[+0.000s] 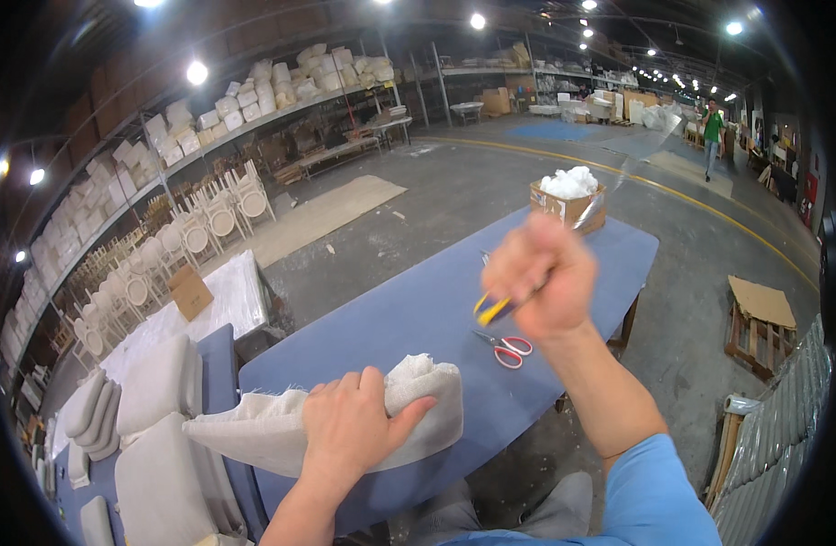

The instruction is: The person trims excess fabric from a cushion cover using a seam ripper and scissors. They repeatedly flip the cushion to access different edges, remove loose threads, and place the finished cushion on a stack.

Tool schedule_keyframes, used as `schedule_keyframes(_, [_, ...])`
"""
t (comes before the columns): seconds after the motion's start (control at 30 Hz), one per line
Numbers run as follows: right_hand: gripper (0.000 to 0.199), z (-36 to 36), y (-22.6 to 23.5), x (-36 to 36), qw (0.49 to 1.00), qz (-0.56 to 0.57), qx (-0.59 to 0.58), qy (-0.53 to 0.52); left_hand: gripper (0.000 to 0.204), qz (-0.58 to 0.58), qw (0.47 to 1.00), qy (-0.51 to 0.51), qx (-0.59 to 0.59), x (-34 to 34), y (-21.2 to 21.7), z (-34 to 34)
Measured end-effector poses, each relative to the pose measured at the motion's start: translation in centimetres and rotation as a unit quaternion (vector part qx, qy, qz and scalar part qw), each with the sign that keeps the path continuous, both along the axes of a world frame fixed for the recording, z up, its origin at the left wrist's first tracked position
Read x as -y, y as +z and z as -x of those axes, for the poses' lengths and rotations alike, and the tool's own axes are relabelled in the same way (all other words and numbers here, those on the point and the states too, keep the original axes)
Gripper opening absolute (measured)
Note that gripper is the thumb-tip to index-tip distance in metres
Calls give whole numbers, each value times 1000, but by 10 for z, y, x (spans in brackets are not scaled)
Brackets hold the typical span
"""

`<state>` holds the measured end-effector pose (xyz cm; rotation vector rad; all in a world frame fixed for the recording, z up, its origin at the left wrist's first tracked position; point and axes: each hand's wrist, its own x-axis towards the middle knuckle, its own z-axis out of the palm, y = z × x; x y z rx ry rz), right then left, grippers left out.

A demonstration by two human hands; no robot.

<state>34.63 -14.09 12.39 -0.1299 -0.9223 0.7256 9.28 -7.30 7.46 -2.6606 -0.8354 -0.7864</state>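
My left hand [347, 419] grips the upper edge of a light grey fabric-covered cushion [418, 414], which is tilted on its side on the blue table [391, 309]. Frayed fabric shows along the cushion's upper edge, and my thumb presses on its near face. Raised over the table's right part, my right hand [545, 273] is closed round a small tool [491, 310] with yellow and dark parts; motion blur hides its kind. Below that hand lie scissors [506, 349] with red and white handles, apart from the cushion.
A cardboard box [592, 215] of white stuffing stands at the table's far end. Grey cushions [168, 464] crowd the left side. Beyond are pale chair frames [195, 238] and loaded shelves. To the right are a pallet [755, 338] and plastic-wrapped material; a person [712, 132] walks far off.
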Motion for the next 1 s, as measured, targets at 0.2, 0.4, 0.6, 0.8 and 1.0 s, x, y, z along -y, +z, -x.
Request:
schedule_keyframes(0.2, [38, 17, -35, -17, 993, 100, 42, 38, 64, -10, 1000, -11, 1, -1, 1, 0])
schedule_keyframes(0.4, [33, 21, -51, -17, 994, 89, 51, -46, 64, -20, 1000, -9, -7, 0, -1, -3])
schedule_keyframes(0.6, [28, 3, -3, 20, 993, -120, 5, -14, 65, -7, 1000, 10, -22, 0, 4, -3])
schedule_keyframes(0.8, [34, 23, -42, 0, 991, -27, 117, -60, 68, 22, 999, 15, -28, -16, 7, -11])
schedule_keyframes(1.0, [34, 40, -57, -8, 972, 113, 156, -135, 71, 8, 1000, 0, -15, -21, -2, -16])
